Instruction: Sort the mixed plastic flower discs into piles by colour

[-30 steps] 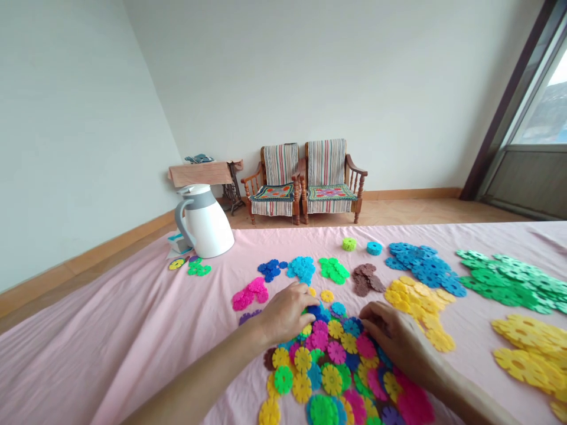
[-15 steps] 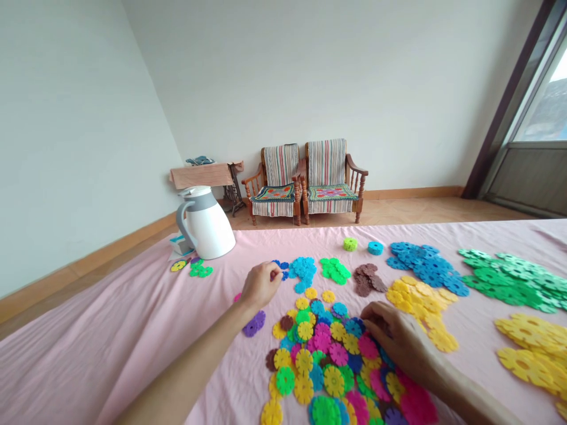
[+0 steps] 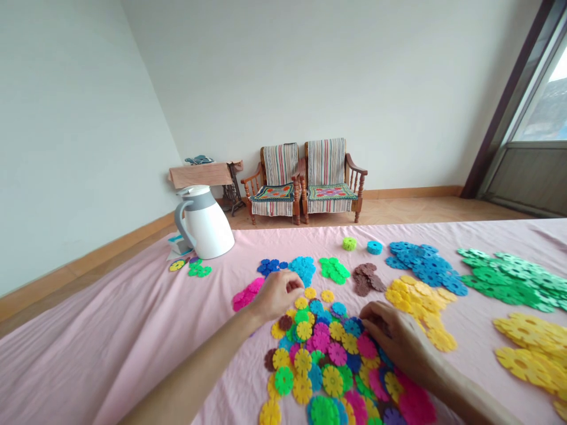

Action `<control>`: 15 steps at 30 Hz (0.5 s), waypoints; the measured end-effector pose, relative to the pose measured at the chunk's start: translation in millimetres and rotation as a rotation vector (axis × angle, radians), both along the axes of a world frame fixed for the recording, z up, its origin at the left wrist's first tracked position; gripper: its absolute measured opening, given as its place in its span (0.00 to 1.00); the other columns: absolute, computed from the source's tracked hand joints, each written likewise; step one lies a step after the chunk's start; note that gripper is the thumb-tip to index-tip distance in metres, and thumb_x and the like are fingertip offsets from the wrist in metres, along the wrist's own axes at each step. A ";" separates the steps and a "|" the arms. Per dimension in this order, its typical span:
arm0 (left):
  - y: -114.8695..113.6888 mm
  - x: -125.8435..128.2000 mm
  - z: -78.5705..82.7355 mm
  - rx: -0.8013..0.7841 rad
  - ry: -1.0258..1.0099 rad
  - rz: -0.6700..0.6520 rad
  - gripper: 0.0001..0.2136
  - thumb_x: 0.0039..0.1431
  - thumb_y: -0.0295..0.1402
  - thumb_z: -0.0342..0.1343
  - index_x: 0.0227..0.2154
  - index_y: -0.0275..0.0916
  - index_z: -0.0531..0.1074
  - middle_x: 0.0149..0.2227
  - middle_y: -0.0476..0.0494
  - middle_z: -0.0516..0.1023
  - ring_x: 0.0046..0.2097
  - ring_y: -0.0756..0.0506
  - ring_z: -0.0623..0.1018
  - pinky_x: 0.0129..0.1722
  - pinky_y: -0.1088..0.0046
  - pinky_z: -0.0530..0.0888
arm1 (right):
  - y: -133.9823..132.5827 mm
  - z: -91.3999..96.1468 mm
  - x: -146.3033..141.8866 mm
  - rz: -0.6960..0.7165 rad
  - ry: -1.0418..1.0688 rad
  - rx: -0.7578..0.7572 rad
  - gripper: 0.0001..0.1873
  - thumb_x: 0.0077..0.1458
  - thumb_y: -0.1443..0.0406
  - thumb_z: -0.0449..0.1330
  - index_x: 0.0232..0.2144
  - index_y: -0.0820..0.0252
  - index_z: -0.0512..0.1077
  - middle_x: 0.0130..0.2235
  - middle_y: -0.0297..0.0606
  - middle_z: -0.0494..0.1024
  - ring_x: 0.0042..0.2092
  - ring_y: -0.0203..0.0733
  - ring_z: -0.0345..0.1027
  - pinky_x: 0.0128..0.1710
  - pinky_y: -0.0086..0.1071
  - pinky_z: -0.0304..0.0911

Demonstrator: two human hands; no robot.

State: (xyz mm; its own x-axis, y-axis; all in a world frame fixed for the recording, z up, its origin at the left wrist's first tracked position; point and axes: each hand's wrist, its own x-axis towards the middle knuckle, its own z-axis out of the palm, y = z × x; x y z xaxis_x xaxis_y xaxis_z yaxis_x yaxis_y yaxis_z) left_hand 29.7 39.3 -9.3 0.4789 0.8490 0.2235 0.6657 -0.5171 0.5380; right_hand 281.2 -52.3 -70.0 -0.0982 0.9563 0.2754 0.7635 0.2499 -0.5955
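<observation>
My left hand [image 3: 280,293] hovers between the light blue discs [image 3: 303,268] and the top of a mixed pile of notched plastic discs [image 3: 333,381]. Its fingers are bent with a gap by the thumb, and no disc shows in them. My right hand [image 3: 394,332] rests at the pile's right edge, fingertips closed on a dark blue disc [image 3: 362,324], partly hidden. Dark blue discs [image 3: 269,267] lie beyond my left hand. Pink discs [image 3: 247,294] lie left of it, partly covered by the hand.
Sorted heaps spread rightward: bright green [image 3: 334,270], brown [image 3: 367,279], small yellow [image 3: 419,301], large blue [image 3: 423,265], large green [image 3: 509,280] and large yellow discs [image 3: 529,348]. A white jug [image 3: 208,227] stands at the back left on the pink cloth [image 3: 146,330]. Two armchairs [image 3: 328,171] stand beyond.
My left hand has moved from the dark blue discs back and right toward the mixed pile, uncovering dark blue and pink discs and covering the purple ones. My right hand stays put.
</observation>
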 end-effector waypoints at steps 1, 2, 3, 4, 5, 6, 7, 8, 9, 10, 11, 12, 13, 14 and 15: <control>-10.2 5.7 0.5 -0.040 0.021 -0.105 0.04 0.51 0.30 0.57 0.26 0.38 0.75 0.28 0.49 0.76 0.29 0.51 0.74 0.29 0.79 0.67 | -0.3 1.1 -0.3 -0.001 -0.002 0.001 0.09 0.55 0.62 0.50 0.28 0.57 0.69 0.27 0.33 0.72 0.30 0.39 0.66 0.30 0.31 0.59; -19.6 10.5 0.7 -0.057 0.048 -0.178 0.03 0.50 0.32 0.59 0.26 0.38 0.75 0.28 0.48 0.75 0.30 0.50 0.73 0.30 0.78 0.67 | -0.7 2.1 -0.7 -0.001 -0.004 0.001 0.09 0.55 0.63 0.50 0.28 0.57 0.68 0.27 0.33 0.72 0.29 0.38 0.66 0.30 0.31 0.59; -27.9 14.3 0.6 -0.057 0.079 -0.218 0.05 0.49 0.34 0.60 0.27 0.38 0.75 0.29 0.48 0.75 0.31 0.49 0.73 0.31 0.77 0.67 | -1.0 3.0 -0.9 0.000 -0.005 0.001 0.09 0.55 0.63 0.50 0.28 0.57 0.68 0.26 0.33 0.72 0.29 0.38 0.66 0.30 0.31 0.59; -34.7 17.4 0.2 -0.045 0.107 -0.220 0.07 0.48 0.36 0.62 0.28 0.39 0.74 0.30 0.48 0.75 0.33 0.48 0.73 0.32 0.76 0.67 | -1.2 3.6 -1.1 0.000 -0.005 0.001 0.09 0.55 0.63 0.50 0.28 0.57 0.68 0.27 0.33 0.72 0.29 0.39 0.66 0.30 0.31 0.59; -40.0 20.0 -0.5 -0.024 0.130 -0.201 0.09 0.46 0.38 0.63 0.28 0.39 0.73 0.31 0.48 0.74 0.35 0.47 0.73 0.33 0.75 0.66 | -1.4 3.9 -1.2 0.001 -0.003 -0.001 0.09 0.55 0.63 0.50 0.28 0.57 0.68 0.27 0.33 0.72 0.30 0.39 0.66 0.30 0.31 0.59; -43.7 22.1 -1.3 -0.003 0.148 -0.169 0.11 0.45 0.40 0.63 0.28 0.39 0.72 0.31 0.48 0.74 0.36 0.46 0.73 0.34 0.75 0.66 | -1.4 3.8 -1.2 0.001 -0.001 -0.001 0.09 0.55 0.63 0.50 0.28 0.57 0.68 0.27 0.33 0.72 0.30 0.39 0.66 0.31 0.32 0.59; -45.9 24.0 -2.1 0.010 0.159 -0.138 0.12 0.45 0.41 0.63 0.28 0.39 0.71 0.31 0.48 0.73 0.36 0.46 0.72 0.34 0.74 0.66 | -1.3 3.5 -1.1 0.000 0.003 -0.003 0.09 0.55 0.63 0.50 0.28 0.57 0.68 0.27 0.33 0.73 0.30 0.39 0.66 0.31 0.32 0.59; -47.1 25.7 -2.7 0.013 0.166 -0.115 0.13 0.44 0.42 0.64 0.27 0.39 0.70 0.31 0.48 0.73 0.36 0.46 0.72 0.34 0.74 0.65 | -1.1 3.0 -1.0 0.002 0.006 -0.006 0.09 0.55 0.63 0.50 0.28 0.57 0.68 0.27 0.34 0.73 0.30 0.39 0.66 0.31 0.32 0.59; -47.4 27.2 -2.8 0.007 0.171 -0.106 0.13 0.44 0.42 0.64 0.27 0.39 0.69 0.31 0.48 0.72 0.36 0.46 0.72 0.34 0.74 0.65 | -0.9 2.6 -0.8 0.005 0.010 -0.008 0.09 0.55 0.63 0.50 0.28 0.57 0.68 0.28 0.34 0.73 0.30 0.39 0.66 0.31 0.32 0.59; -47.3 28.5 -2.6 -0.006 0.173 -0.109 0.13 0.43 0.41 0.64 0.27 0.39 0.68 0.30 0.49 0.72 0.35 0.46 0.71 0.34 0.74 0.65 | -0.6 2.2 -0.6 0.009 0.013 -0.009 0.09 0.55 0.62 0.50 0.28 0.57 0.68 0.27 0.34 0.73 0.30 0.39 0.66 0.31 0.32 0.59; -47.1 29.5 -2.0 -0.024 0.174 -0.118 0.12 0.43 0.39 0.64 0.26 0.39 0.68 0.30 0.49 0.72 0.34 0.47 0.71 0.33 0.75 0.64 | -0.5 2.1 -0.5 0.013 0.016 -0.011 0.09 0.55 0.62 0.50 0.28 0.57 0.68 0.27 0.33 0.72 0.30 0.39 0.66 0.31 0.32 0.59; -46.8 30.2 -1.1 -0.043 0.174 -0.131 0.11 0.42 0.37 0.63 0.26 0.39 0.67 0.29 0.50 0.71 0.34 0.47 0.71 0.33 0.75 0.64 | -0.4 2.3 -0.5 0.015 0.016 -0.013 0.09 0.55 0.63 0.50 0.28 0.57 0.68 0.27 0.33 0.72 0.30 0.39 0.66 0.31 0.32 0.59; -46.7 30.6 -0.1 -0.062 0.170 -0.148 0.10 0.41 0.35 0.63 0.25 0.39 0.67 0.28 0.51 0.71 0.33 0.48 0.70 0.32 0.76 0.63 | -0.5 2.7 -0.5 0.014 0.014 -0.016 0.09 0.55 0.63 0.50 0.28 0.57 0.68 0.27 0.33 0.72 0.30 0.39 0.66 0.31 0.32 0.59; -46.7 30.6 1.0 -0.080 0.160 -0.165 0.10 0.41 0.32 0.62 0.25 0.39 0.67 0.28 0.51 0.70 0.32 0.48 0.70 0.31 0.76 0.63 | -0.7 3.4 -0.7 0.011 0.011 -0.017 0.08 0.55 0.63 0.50 0.28 0.57 0.68 0.27 0.33 0.72 0.30 0.39 0.66 0.30 0.32 0.58; -46.9 30.3 2.0 -0.100 0.145 -0.179 0.09 0.40 0.30 0.61 0.25 0.39 0.67 0.27 0.52 0.70 0.31 0.49 0.69 0.30 0.77 0.62 | -0.9 4.3 -0.9 0.007 0.006 -0.019 0.08 0.55 0.64 0.50 0.28 0.57 0.68 0.27 0.33 0.72 0.30 0.39 0.66 0.30 0.32 0.58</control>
